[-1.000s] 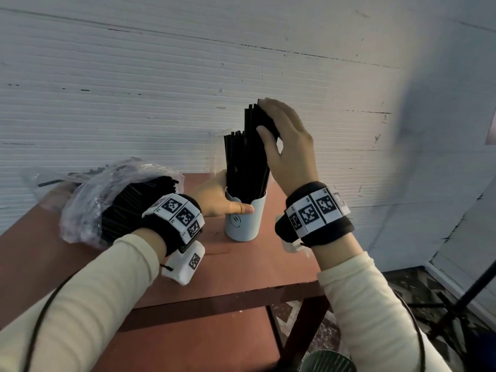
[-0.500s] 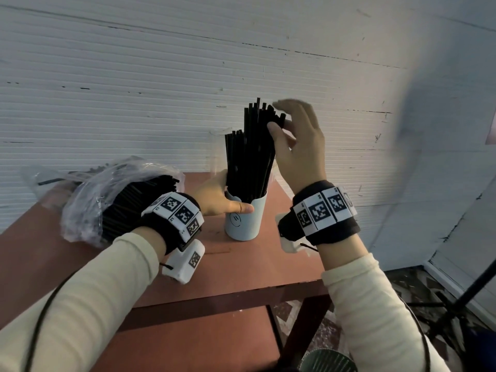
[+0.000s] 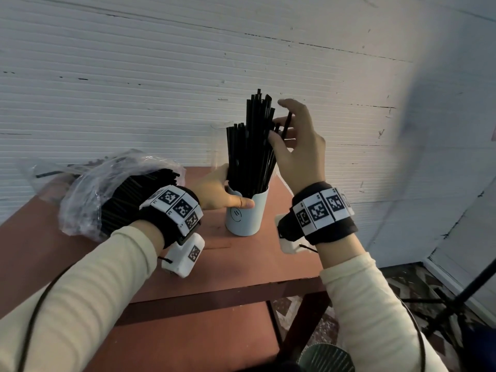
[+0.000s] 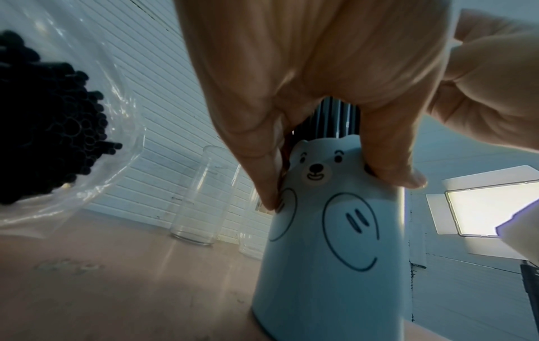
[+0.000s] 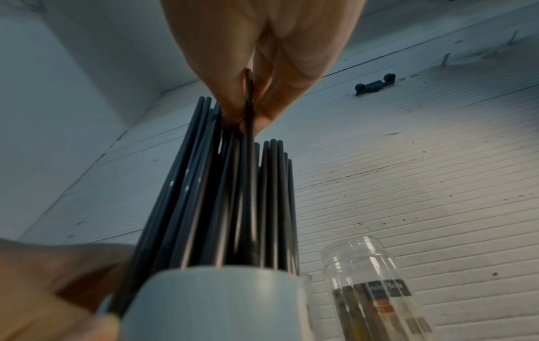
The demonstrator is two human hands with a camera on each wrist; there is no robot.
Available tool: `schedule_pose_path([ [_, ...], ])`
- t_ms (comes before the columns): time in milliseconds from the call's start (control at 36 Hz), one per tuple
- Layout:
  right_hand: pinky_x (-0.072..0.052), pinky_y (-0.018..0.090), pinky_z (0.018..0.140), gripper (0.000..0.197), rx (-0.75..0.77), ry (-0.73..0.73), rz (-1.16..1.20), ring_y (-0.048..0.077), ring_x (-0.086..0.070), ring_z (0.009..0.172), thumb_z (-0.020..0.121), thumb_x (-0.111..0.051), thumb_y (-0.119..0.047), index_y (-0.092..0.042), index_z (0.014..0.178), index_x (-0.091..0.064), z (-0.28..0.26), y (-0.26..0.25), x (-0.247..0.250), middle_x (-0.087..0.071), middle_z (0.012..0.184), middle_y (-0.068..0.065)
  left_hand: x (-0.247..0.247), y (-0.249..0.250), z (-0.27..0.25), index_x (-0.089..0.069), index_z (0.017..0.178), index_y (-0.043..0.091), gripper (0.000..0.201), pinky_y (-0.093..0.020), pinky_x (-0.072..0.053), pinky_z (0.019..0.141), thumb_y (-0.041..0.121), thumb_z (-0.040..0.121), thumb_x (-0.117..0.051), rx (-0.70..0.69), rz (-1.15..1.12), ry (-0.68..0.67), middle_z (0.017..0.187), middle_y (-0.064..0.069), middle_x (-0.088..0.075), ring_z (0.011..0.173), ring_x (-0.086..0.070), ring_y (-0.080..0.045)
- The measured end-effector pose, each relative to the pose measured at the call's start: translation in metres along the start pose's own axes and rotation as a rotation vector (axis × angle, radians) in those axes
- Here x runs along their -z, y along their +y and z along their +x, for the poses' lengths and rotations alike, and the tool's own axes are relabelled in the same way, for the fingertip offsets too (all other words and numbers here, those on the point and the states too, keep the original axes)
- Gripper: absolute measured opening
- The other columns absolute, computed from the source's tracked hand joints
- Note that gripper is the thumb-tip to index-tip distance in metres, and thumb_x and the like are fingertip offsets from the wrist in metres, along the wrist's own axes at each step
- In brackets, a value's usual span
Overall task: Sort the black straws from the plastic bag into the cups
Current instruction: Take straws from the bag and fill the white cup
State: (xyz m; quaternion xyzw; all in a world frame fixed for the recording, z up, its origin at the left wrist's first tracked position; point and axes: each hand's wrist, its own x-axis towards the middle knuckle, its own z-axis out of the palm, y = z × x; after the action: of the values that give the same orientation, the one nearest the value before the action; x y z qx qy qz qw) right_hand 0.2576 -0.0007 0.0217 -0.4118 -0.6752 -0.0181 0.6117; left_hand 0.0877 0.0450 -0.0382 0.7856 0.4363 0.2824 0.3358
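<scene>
A white bear-print cup (image 3: 245, 216) stands on the red-brown table (image 3: 241, 267), packed with upright black straws (image 3: 248, 149). My left hand (image 3: 225, 193) grips the cup at its rim, thumb across the front; in the left wrist view the fingers (image 4: 262, 175) curl over the cup (image 4: 335, 230). My right hand (image 3: 280, 127) is at the right of the bundle's top and pinches one black straw (image 3: 286, 124), seen between its fingertips (image 5: 262, 115) in the right wrist view. At the left lies the clear plastic bag (image 3: 88, 189) with many black straws (image 3: 128, 200) inside.
Clear glass jars (image 4: 201, 196) stand behind the cup near the white wall, one of them labelled (image 5: 376, 290). The table's front edge and right corner are close to the cup. A dark stand (image 3: 461, 294) is on the floor at the right.
My right hand has come off the top of the bundle, shifted a little right and opened out, and now pinches a single straw. The left hand and cup have stayed put.
</scene>
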Motion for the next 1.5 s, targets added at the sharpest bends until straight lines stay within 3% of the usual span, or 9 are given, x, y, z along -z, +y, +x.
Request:
schedule_pose_path([
  [111,-0.055,0.034,0.081,0.05,0.044,-0.017,-0.024,0.009,-0.062,0.092,0.092,-0.055,-0.01,-0.018,0.139,-0.043,-0.006,0.001,-0.003,-0.06,0.105,-0.007,0.001,-0.001,0.001,-0.039,0.139,0.023,0.078,-0.036,-0.044,0.105,0.025,0.075,-0.083,0.0,-0.032,-0.006,0.131,0.007,-0.054,0.125,-0.049,-0.013],
  [278,-0.05,0.016,0.074,0.055,0.117,0.064,-0.011,0.004,-0.055,0.077,0.091,-0.051,0.0,-0.02,0.142,-0.04,-0.005,0.001,0.003,-0.051,0.099,0.002,0.001,-0.006,0.004,-0.041,0.138,0.024,0.079,-0.04,-0.044,0.107,0.027,0.072,-0.085,0.006,-0.04,-0.015,0.131,0.009,-0.053,0.126,-0.047,-0.012],
  [444,-0.056,0.024,0.068,0.017,-0.049,0.083,0.025,0.014,-0.064,0.073,0.087,-0.063,-0.009,-0.01,0.103,-0.057,-0.001,0.003,0.003,-0.062,0.084,-0.001,0.002,-0.006,0.004,-0.038,0.141,0.023,0.082,-0.041,-0.043,0.108,0.025,0.073,-0.084,0.004,-0.051,-0.029,0.134,0.006,-0.053,0.127,-0.048,-0.014],
  [583,-0.047,0.012,0.064,0.007,-0.048,0.011,-0.031,0.004,-0.058,0.066,0.085,-0.061,-0.006,-0.008,0.092,-0.062,0.007,0.002,0.005,-0.063,0.081,-0.003,0.002,-0.006,0.003,-0.036,0.142,0.023,0.083,-0.041,-0.042,0.108,0.024,0.074,-0.084,-0.003,-0.044,-0.021,0.136,0.006,-0.052,0.129,-0.046,-0.013],
  [694,-0.055,0.034,0.07,0.008,-0.044,-0.128,-0.145,0.019,-0.062,0.072,0.083,-0.058,-0.004,-0.008,0.089,-0.062,-0.008,0.008,-0.003,-0.065,0.08,0.003,0.003,-0.006,0.003,-0.037,0.142,0.021,0.085,-0.042,-0.044,0.107,0.026,0.072,-0.085,-0.01,-0.067,-0.036,0.135,0.004,-0.053,0.129,-0.047,-0.014],
  [861,-0.041,0.005,0.061,0.014,-0.125,-0.127,-0.133,0.003,-0.056,0.063,0.084,-0.065,-0.007,-0.019,0.084,-0.057,-0.027,0.022,0.001,-0.057,0.07,-0.013,0.003,-0.008,0.004,-0.036,0.142,0.022,0.089,-0.041,-0.045,0.107,0.033,0.068,-0.085,-0.001,-0.063,-0.056,0.134,0.006,-0.053,0.129,-0.047,-0.012],
  [1083,-0.051,0.02,0.08,0.032,0.063,-0.046,-0.071,0.012,-0.06,0.093,0.087,-0.06,-0.006,-0.008,0.119,-0.058,-0.008,0.008,0.006,-0.055,0.112,0.002,0.003,-0.01,0.005,-0.038,0.142,0.021,0.087,-0.042,-0.045,0.106,0.029,0.071,-0.086,0.014,-0.058,-0.034,0.133,0.005,-0.055,0.129,-0.047,-0.013],
  [1278,-0.044,0.015,0.076,0.01,0.175,-0.068,-0.203,0.013,-0.058,0.082,0.085,-0.058,-0.002,-0.003,0.09,-0.067,-0.007,0.009,-0.003,-0.065,0.096,0.006,0.003,-0.008,0.004,-0.036,0.143,0.021,0.092,-0.042,-0.045,0.106,0.037,0.067,-0.085,0.027,-0.053,-0.04,0.135,0.005,-0.054,0.128,-0.049,-0.014],
  [1500,-0.04,0.021,0.097,0.026,0.139,-0.082,-0.194,0.025,-0.056,0.108,0.082,-0.053,-0.007,0.0,0.103,-0.067,-0.019,0.011,-0.003,-0.064,0.109,0.009,0.004,-0.009,0.005,-0.037,0.143,0.023,0.084,-0.041,-0.043,0.108,0.026,0.074,-0.084,0.034,-0.079,-0.045,0.135,0.006,-0.053,0.129,-0.047,-0.012],
])
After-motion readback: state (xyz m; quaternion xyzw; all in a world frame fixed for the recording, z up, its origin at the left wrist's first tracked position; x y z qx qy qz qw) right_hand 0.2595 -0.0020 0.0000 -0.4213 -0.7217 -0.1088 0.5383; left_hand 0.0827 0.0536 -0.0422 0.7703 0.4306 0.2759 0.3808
